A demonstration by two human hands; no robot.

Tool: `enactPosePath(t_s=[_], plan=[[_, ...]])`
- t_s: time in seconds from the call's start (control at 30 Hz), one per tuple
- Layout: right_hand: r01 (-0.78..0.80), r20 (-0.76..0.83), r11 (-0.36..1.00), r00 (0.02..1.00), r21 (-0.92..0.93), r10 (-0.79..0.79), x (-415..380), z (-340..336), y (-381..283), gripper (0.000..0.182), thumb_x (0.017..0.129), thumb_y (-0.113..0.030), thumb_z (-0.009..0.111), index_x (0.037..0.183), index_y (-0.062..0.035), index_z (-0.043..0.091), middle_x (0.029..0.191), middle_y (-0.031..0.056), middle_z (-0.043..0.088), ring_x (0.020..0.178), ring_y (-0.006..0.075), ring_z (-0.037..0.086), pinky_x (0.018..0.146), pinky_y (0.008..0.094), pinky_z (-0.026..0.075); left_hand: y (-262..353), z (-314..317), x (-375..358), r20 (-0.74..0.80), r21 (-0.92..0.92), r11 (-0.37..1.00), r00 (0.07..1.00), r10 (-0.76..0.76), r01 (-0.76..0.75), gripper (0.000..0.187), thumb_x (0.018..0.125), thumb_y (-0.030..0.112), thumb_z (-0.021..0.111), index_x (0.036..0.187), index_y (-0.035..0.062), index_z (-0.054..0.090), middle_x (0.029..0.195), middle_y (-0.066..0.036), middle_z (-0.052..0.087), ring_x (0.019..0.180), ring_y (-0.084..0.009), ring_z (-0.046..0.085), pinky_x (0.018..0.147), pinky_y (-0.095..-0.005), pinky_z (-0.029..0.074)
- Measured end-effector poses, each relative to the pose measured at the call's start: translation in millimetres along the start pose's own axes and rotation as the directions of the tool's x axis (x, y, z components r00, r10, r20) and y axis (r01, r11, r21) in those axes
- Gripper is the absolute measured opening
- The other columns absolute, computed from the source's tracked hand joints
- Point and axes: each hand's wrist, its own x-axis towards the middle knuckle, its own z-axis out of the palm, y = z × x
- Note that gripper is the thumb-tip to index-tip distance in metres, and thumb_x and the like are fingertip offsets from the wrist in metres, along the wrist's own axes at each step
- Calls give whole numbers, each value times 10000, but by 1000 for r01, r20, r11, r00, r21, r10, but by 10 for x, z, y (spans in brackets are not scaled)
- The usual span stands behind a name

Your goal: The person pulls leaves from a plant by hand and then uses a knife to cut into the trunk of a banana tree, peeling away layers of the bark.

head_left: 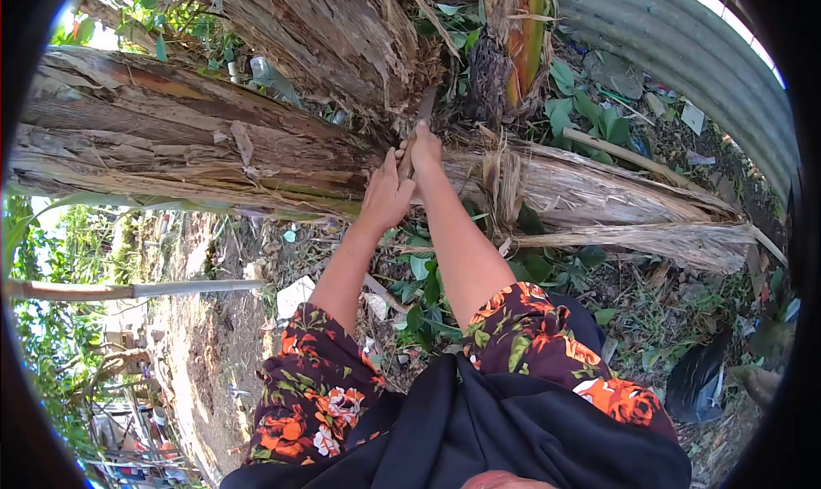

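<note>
A knife [427,104] with a dull, dark blade points away from me, its tip against the fibrous base of a thick banana trunk [325,40]. My right hand [425,154] is closed around the handle, with a finger stretched up near the blade. Just left of it, my left hand [386,196] has its fingers bent about the lower end of the handle, close against the bark; its grip is partly hidden. Beside both hands lies another brown, peeling banana trunk [188,142], reaching to the left edge.
A dry split stem [616,194] extends right of my hands. Farther up stands a green and orange stalk [523,44]. A corrugated sheet [684,53] curves along the upper right. Lower left, a pole [171,290] juts in. A black plastic bag [697,382] lies among weeds.
</note>
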Motion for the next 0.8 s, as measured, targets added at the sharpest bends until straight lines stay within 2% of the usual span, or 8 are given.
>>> enactPosePath(t_s=[0.03, 0.1, 0.23, 0.33, 0.43, 0.6, 0.73, 0.8], plan=[[58, 7, 986, 998, -157, -58, -1, -4, -54, 303, 887, -335, 383, 852, -36, 417, 577, 73, 463, 402, 183, 458, 377, 318, 384, 159, -125, 11, 175, -102, 988, 980, -96, 115, 683, 702, 199, 445, 1276, -70, 192, 1169, -246, 424, 1069, -398, 434, 907, -376, 342], [159, 52, 899, 987, -407, -151, 49, 6, -111, 326, 891, -318, 380, 848, 1, 429, 569, 87, 460, 385, 190, 451, 369, 324, 373, 137, -49, 47, 193, -74, 988, 974, -120, 137, 689, 696, 194, 482, 1273, -61, 207, 1145, -253, 447, 1055, -402, 444, 895, -382, 352], [151, 47, 875, 988, -461, -146, 72, 118, -222, 339, 892, -307, 380, 833, 21, 445, 573, 95, 465, 395, 196, 459, 371, 329, 368, 442, 28, 221, 45, 83, 903, 903, -427, 422, 648, 688, 192, 577, 1231, -26, 299, 1044, -260, 525, 989, -400, 494, 840, -406, 393], [112, 30, 875, 993, -470, -111, 226, 98, -208, 361, 895, -314, 368, 804, 24, 456, 581, 93, 459, 419, 186, 468, 383, 335, 372, 485, 54, 338, 28, 145, 858, 865, -501, 492, 558, 705, 245, 593, 1158, -3, 381, 974, -249, 560, 941, -388, 526, 800, -430, 413], [78, 38, 884, 997, -460, -68, 435, 36, -6, 396, 886, -327, 372, 827, 48, 485, 652, 165, 527, 515, 266, 541, 476, 381, 426, 319, 80, 343, 56, 232, 843, 859, -510, 485, 438, 713, 203, 577, 1053, -18, 411, 959, -235, 568, 920, -371, 545, 788, -438, 425], [178, -16, 657, 961, -733, -278, 803, 38, 231, 421, 862, -314, 393, 921, 82, 523, 861, 293, 558, 778, 413, 559, 700, 410, 435, 181, 69, 505, 69, 210, 830, 838, -541, 518, 400, 716, 208, 575, 1021, -15, 442, 962, -238, 567, 921, -371, 545, 785, -437, 430], [237, 2, 654, 941, -718, -338, 555, 212, 162, 423, 867, -320, 391, 866, 79, 530, 722, 249, 572, 653, 362, 582, 597, 405, 448, 16, 38, 458, 88, 157, 869, 870, -485, 468, 394, 706, 207, 591, 1011, -11, 469, 997, -247, 551, 940, -368, 538, 789, -437, 430], [60, 11, 847, 998, -529, -64, 397, 169, -73, 439, 874, -330, 383, 805, 79, 527, 597, 189, 543, 521, 284, 565, 485, 382, 432, 127, 86, 401, 81, 165, 877, 880, -469, 452, 463, 688, 251, 601, 1023, -44, 478, 967, -262, 556, 935, -398, 526, 788, -436, 427]])
